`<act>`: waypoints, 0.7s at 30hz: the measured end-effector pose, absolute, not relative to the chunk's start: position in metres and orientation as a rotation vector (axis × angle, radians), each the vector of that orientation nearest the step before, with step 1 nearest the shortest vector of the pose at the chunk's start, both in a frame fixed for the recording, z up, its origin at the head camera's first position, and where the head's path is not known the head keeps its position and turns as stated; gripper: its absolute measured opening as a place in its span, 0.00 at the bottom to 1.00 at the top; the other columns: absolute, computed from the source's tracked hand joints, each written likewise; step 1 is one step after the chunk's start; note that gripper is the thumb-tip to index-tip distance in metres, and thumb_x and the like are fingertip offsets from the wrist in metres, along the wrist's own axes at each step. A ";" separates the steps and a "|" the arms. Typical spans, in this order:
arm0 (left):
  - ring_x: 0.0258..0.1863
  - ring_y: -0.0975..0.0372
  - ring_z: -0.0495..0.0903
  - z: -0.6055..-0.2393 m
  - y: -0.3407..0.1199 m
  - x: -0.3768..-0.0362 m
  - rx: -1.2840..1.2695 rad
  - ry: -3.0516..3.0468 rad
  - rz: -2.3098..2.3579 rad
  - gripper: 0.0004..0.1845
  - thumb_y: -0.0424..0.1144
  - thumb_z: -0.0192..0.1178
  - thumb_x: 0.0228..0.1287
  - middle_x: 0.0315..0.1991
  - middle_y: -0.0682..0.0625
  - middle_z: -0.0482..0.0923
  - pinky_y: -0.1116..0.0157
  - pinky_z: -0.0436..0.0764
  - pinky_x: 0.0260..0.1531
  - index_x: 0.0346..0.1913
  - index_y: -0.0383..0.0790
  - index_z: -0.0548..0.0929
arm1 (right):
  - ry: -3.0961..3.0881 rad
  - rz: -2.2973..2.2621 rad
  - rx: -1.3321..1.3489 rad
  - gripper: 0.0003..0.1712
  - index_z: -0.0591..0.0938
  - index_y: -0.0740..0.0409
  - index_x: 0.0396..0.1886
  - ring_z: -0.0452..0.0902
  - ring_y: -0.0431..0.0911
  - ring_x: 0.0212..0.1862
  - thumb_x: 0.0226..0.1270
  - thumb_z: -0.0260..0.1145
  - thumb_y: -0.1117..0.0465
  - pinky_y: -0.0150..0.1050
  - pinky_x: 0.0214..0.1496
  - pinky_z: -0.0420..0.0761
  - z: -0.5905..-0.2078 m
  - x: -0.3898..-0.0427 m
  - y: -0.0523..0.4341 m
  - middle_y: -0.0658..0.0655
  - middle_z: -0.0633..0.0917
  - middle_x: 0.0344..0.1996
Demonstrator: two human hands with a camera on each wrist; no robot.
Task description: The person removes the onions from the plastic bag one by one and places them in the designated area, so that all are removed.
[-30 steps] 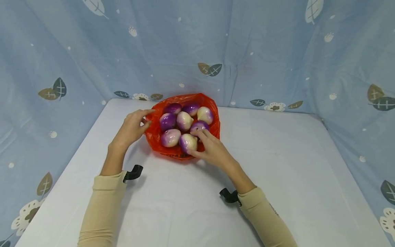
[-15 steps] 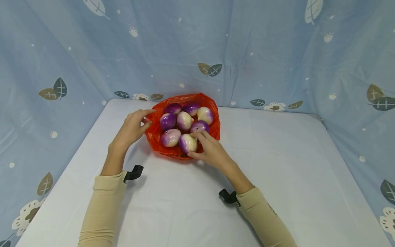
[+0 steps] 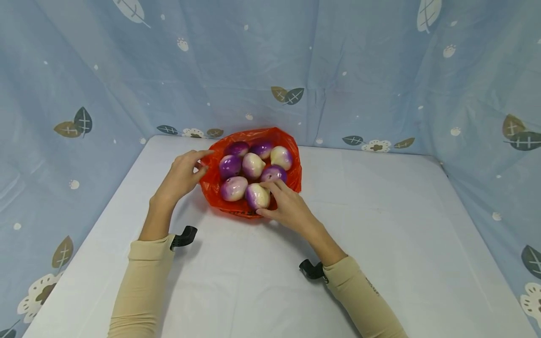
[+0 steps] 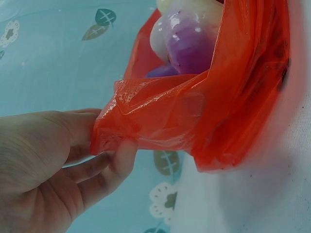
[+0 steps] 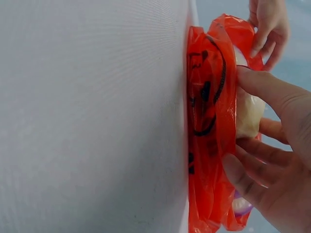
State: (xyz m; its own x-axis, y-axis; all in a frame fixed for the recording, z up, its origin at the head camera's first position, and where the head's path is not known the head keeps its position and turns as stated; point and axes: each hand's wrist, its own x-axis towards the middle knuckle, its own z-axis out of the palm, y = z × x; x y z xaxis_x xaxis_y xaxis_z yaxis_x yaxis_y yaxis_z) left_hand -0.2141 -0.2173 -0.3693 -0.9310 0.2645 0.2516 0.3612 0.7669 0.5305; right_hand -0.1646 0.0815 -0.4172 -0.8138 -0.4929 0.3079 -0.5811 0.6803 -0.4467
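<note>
A red plastic bag sits open at the back of the table, holding several glossy purple-and-white turnips. My left hand pinches the left edge of the bag; in the left wrist view the bag's rim is drawn out between thumb and fingers. At the front right of the bag, my right hand has thumb and fingers around the front turnip, which rests among the others. The right wrist view shows that pale turnip between thumb and fingers, partly hidden by the bag's side.
The bag stands on a white-covered table. Behind it and along both sides hangs a blue curtain with leaf prints. Black camera mounts stick out from both sleeves.
My right hand has shifted slightly left, its fingers coming off the neighbouring turnip and closing around the front one. The left hand and bag stay put.
</note>
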 end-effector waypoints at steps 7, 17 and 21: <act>0.43 0.49 0.81 -0.370 -0.217 -0.215 -0.506 -2.793 -0.889 0.24 0.27 0.56 0.66 0.49 0.39 0.81 0.52 0.87 0.38 0.64 0.39 0.76 | -2.722 0.802 0.866 0.37 0.75 0.54 0.61 0.79 0.46 0.54 0.54 0.76 0.45 0.43 0.57 0.84 -0.417 -0.163 0.081 0.53 0.78 0.54; 0.44 0.48 0.82 -0.370 -0.217 -0.214 -0.501 -2.804 -0.897 0.24 0.27 0.56 0.66 0.52 0.38 0.81 0.50 0.87 0.40 0.65 0.40 0.76 | -2.719 0.802 0.852 0.38 0.75 0.52 0.62 0.78 0.47 0.55 0.54 0.76 0.44 0.44 0.59 0.82 -0.415 -0.161 0.082 0.54 0.78 0.55; 0.44 0.48 0.82 -0.370 -0.216 -0.214 -0.506 -2.808 -0.896 0.24 0.27 0.56 0.66 0.52 0.38 0.81 0.51 0.87 0.40 0.65 0.39 0.76 | -2.721 0.800 0.851 0.38 0.75 0.52 0.63 0.78 0.47 0.56 0.54 0.75 0.44 0.45 0.60 0.82 -0.413 -0.160 0.083 0.54 0.78 0.55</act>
